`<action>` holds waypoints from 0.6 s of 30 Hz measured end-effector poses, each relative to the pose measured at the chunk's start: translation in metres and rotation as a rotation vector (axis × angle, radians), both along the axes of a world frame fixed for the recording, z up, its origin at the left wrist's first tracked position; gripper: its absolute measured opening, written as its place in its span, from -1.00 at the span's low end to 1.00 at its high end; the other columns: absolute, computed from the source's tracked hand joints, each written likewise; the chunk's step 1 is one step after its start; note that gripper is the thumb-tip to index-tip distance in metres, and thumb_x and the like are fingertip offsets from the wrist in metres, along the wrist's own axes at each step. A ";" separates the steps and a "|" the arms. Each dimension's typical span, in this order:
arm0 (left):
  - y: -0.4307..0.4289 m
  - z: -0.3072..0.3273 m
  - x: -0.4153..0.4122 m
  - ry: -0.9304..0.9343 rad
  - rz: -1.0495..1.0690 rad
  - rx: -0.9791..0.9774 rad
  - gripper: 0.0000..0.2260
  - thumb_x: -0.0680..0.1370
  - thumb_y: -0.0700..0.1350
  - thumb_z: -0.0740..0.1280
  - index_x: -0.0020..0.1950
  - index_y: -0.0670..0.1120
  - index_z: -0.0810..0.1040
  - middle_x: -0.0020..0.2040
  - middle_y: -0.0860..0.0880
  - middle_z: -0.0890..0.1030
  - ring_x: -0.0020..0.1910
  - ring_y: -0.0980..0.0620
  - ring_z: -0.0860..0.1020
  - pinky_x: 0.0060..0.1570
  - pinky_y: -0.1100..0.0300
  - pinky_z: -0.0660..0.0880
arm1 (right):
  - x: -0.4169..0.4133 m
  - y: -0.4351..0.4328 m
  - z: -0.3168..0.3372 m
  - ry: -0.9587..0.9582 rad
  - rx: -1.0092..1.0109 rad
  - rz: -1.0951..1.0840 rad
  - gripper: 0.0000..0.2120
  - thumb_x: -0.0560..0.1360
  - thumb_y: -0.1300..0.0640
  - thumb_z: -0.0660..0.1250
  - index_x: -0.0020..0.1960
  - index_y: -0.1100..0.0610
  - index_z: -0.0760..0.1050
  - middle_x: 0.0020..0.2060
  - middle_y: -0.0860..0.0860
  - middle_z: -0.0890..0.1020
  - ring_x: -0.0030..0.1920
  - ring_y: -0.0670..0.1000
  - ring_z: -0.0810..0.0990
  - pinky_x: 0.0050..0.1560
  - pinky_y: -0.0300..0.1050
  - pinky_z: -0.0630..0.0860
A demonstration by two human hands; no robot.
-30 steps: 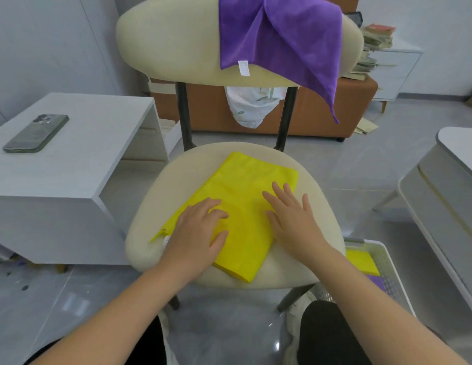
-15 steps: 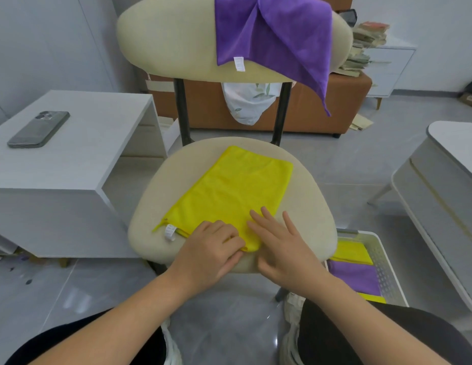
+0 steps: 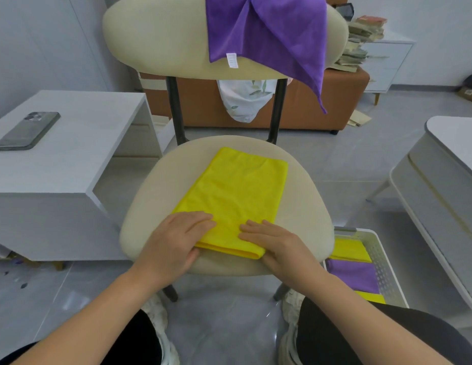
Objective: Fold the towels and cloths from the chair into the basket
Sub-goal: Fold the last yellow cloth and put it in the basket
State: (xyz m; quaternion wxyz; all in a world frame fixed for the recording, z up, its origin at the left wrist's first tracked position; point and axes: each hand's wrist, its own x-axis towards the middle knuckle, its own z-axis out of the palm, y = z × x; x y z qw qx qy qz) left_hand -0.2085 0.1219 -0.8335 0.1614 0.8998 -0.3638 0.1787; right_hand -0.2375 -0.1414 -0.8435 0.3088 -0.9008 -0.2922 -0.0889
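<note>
Yellow cloth [image 3: 237, 196] lies folded to a strip on chair seat [image 3: 304, 206]. Left hand [image 3: 177, 241], right hand [image 3: 277, 241] flat, fingers together, pressing near end. Next, probably: fold across, then basket [image 3: 385, 275]

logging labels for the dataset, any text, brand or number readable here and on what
No text can be read.
Tag on the purple towel: faint marks, too small to read.
Books on the far cabinet: covers too blurred to read.
Phone: no logo or text shows.
</note>
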 end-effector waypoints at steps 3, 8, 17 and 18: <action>0.023 0.001 0.009 0.082 0.089 -0.025 -0.61 0.31 -0.15 0.19 0.08 0.00 0.61 0.20 0.07 0.60 0.28 0.09 0.47 0.34 0.11 0.26 | 0.000 -0.010 0.001 0.049 0.055 -0.005 -0.61 0.50 0.19 0.17 0.29 0.07 0.54 0.29 -0.05 0.55 0.38 -0.07 0.43 0.43 -0.07 0.29; 0.034 0.015 -0.001 0.562 0.129 -0.494 -0.73 0.36 0.05 0.33 0.03 0.19 0.64 0.12 0.27 0.62 0.22 0.37 0.47 0.32 0.34 0.31 | -0.004 -0.020 0.013 0.176 0.152 -0.046 -0.59 0.49 0.17 0.16 0.28 -0.02 0.54 0.25 -0.19 0.57 0.32 -0.23 0.45 0.40 -0.23 0.32; 0.004 0.034 -0.007 0.724 0.179 -0.910 -0.92 0.40 0.14 0.46 -0.14 0.21 0.67 -0.25 0.13 0.62 -0.25 0.17 0.49 -0.21 0.29 0.40 | -0.005 -0.023 0.040 0.406 0.535 -0.245 -0.60 0.42 -0.25 0.24 -0.14 0.08 0.57 -0.33 0.13 0.51 -0.26 -0.09 0.40 -0.25 -0.10 0.33; 0.004 0.033 -0.003 0.725 0.203 -0.910 -0.83 0.36 0.22 0.45 -0.12 0.21 0.66 -0.23 0.09 0.62 -0.23 0.14 0.49 -0.18 0.22 0.40 | -0.003 -0.022 0.041 0.429 0.541 -0.258 -0.55 0.41 -0.26 0.24 -0.14 0.15 0.56 -0.31 0.18 0.51 -0.25 -0.07 0.41 -0.23 -0.08 0.33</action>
